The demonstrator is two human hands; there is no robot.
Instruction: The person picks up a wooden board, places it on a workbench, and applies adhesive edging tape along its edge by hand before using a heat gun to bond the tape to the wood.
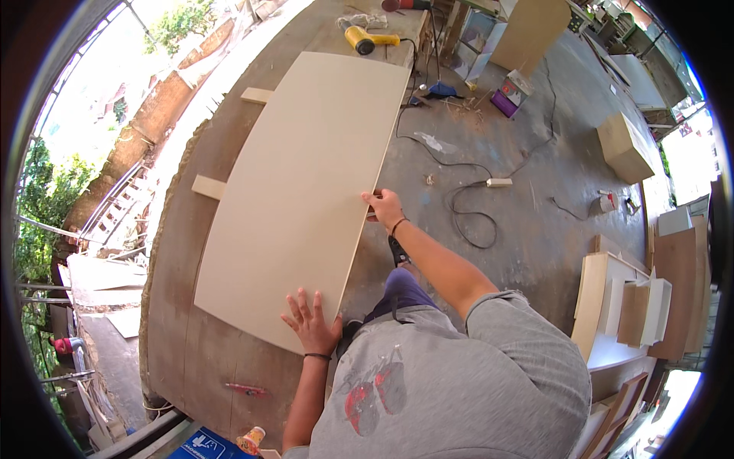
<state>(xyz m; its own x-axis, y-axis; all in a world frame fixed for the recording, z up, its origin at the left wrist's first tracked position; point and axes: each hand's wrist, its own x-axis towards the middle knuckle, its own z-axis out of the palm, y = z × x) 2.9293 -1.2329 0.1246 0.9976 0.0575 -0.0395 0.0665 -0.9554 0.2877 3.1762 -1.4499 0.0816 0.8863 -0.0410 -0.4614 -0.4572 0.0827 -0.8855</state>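
1. Pale beige panel [298,191], long and with bowed sides, lies flat on the wooden worktable [174,329], spanning most of its length in front of the person.
2. Left hand [313,325]: open, fingers spread, palm down on the panel's top face near its near end. Not gripping.
3. Right hand [384,208]: closed on the panel's right-hand long edge about midway along, thumb above, fingers curled at the edge. Cannot tell whether anything small sits within those fingers.
4. Two wood strips [207,187] jut from beneath the panel's left side; the second is farther up.
5. Yellow heat gun [359,38] rests on the table just beyond the panel's far end.
6. Slim red item [246,389] lies on the table, left of the left forearm; a patterned cup [251,439] stands near the lower edge.
7. Grey floor [535,229], to the right: black cord [456,206] looped, pale socket block [499,183] beside it, white bucket [608,203] farther right.
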